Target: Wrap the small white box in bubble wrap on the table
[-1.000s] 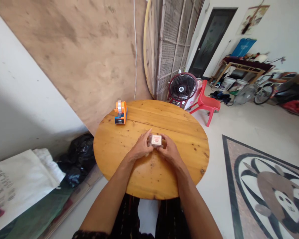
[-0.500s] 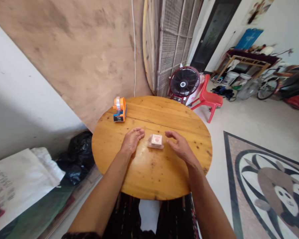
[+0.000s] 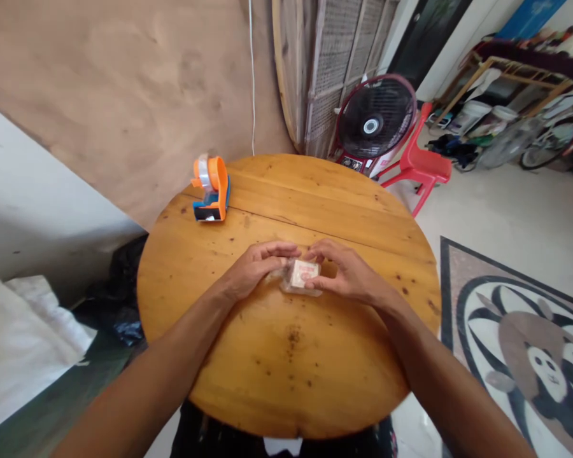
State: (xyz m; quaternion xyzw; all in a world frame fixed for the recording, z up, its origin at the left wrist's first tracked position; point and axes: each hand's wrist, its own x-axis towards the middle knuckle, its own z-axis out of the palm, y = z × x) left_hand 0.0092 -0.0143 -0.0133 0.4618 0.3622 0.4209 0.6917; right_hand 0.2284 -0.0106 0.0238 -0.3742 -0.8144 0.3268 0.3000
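Observation:
A small whitish box with red print, in clear plastic wrap [image 3: 304, 273], lies on the round wooden table [image 3: 286, 356] in front of me. My right hand [image 3: 346, 270] is closed about its right end, thumb on the near side and fingers behind. At the left end, my left hand [image 3: 258, 264] has its thumb and fingertips on the loose plastic. Both hands partly cover the box.
An orange and blue tape dispenser [image 3: 212, 189] with a roll of clear tape stands at the table's far left. Beyond the table are a fan [image 3: 375, 121] and a red plastic chair [image 3: 420, 162]. A white sack [image 3: 28, 334] lies at the left.
Both hands have moved inward from either side of the wrapped box and now touch it. My view has come closer to the table.

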